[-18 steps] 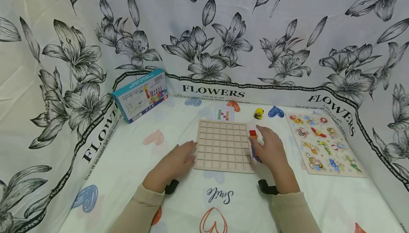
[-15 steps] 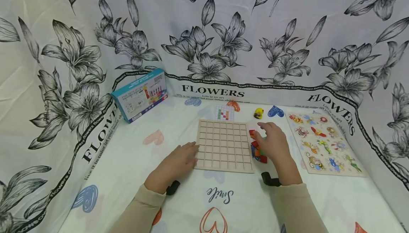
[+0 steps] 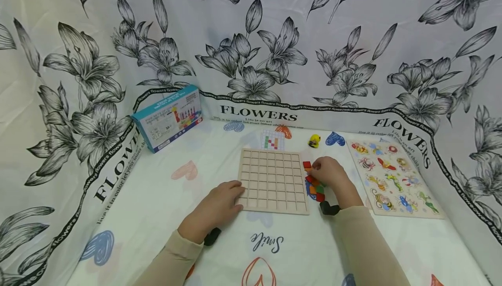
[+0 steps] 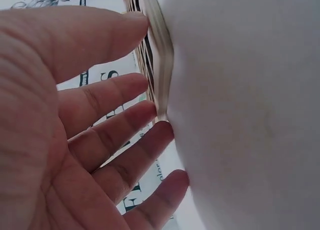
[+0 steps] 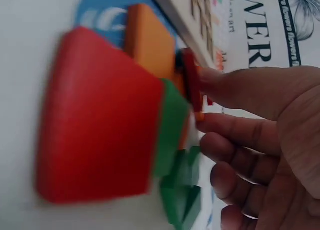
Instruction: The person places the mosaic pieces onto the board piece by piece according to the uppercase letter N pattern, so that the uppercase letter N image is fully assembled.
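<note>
A square wooden grid board (image 3: 273,181) lies on the cloth between the hands. My left hand (image 3: 217,205) rests at its left edge; in the left wrist view the fingers are spread and fairly straight, with the thumb tip (image 4: 137,27) against the board's edge (image 4: 162,64). Beside the board's right side sits a small cluster of coloured blocks. My right hand (image 3: 331,177) is over its far end, thumb and index finger pinching an orange block (image 5: 199,113). A dark red block (image 5: 190,82) overlaps the thumb tip. Closer to that camera are a big red block (image 5: 100,125) and green blocks (image 5: 172,130).
A coloured pattern card (image 3: 272,140) lies behind the board, with a yellow toy duck (image 3: 314,141) to its right. An insect puzzle board (image 3: 394,177) is at the right. A teal-edged box (image 3: 168,118) stands back left by the flowered curtain.
My right hand has drawn its loosely spread fingers together and brought them down to the orange block. My left hand stays at the board's edge. The head view has shifted slightly.
</note>
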`<state>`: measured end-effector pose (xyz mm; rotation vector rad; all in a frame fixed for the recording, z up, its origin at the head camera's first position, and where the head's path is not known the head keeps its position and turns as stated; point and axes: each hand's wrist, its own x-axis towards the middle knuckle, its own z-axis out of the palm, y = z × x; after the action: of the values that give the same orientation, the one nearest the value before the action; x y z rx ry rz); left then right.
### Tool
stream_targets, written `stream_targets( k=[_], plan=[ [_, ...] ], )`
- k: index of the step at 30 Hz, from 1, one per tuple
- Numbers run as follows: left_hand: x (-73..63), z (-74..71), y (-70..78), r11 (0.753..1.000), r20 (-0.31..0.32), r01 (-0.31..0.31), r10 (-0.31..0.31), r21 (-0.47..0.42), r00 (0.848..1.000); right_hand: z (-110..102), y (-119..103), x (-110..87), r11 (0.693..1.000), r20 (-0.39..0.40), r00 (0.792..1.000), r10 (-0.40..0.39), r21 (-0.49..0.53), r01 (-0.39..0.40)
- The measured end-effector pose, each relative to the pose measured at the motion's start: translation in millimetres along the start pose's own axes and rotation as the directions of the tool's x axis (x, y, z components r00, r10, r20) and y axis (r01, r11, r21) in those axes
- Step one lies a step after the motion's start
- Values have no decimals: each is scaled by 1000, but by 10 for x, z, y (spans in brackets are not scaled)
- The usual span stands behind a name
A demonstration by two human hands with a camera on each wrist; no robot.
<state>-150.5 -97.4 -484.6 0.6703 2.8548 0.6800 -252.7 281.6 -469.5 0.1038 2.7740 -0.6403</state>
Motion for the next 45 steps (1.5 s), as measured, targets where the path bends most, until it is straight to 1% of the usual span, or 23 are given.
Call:
stream_targets(
  k=[5,11,15,21,24,27,30,34,39,41,45],
  plan=[
    [-5,9,-23,999,-33,-19,21,43,999,59,-31,9,1000,-46,999,-3,23,4],
    [-12,6,-28,999,-34,-15,17,43,999,63,-62,31,999,-34,999,26,43,-24],
    [-18,-5,-28,999,-30,-13,14,37,999,73,-72,43,997,-44,999,30,71,-27],
    [-23,-7,-42,999,-36,-7,8,41,999,88,-97,16,988,-77,997,10,156,2],
    [-18,-6,-49,999,-32,-6,8,41,999,70,-130,-33,986,-122,992,11,166,10],
    [-15,-4,-54,999,-31,-8,9,38,999,43,-201,-74,986,-183,983,-13,162,43],
    [-16,0,-60,999,-27,-4,5,34,1000,27,-323,-84,980,-216,974,-69,170,108],
    [-19,2,-57,1000,-19,-2,3,23,1000,49,-504,-49,965,-200,967,-158,175,194],
    [-12,13,-47,1000,-14,-1,1,17,1000,167,-666,31,954,-131,960,-249,135,266],
    [-6,20,-42,1000,-13,0,0,22,1000,226,-705,57,950,-100,957,-271,131,283],
    [5,26,-29,1000,-20,-9,10,23,1000,331,-734,95,952,-63,961,-271,133,277]
  ],
)
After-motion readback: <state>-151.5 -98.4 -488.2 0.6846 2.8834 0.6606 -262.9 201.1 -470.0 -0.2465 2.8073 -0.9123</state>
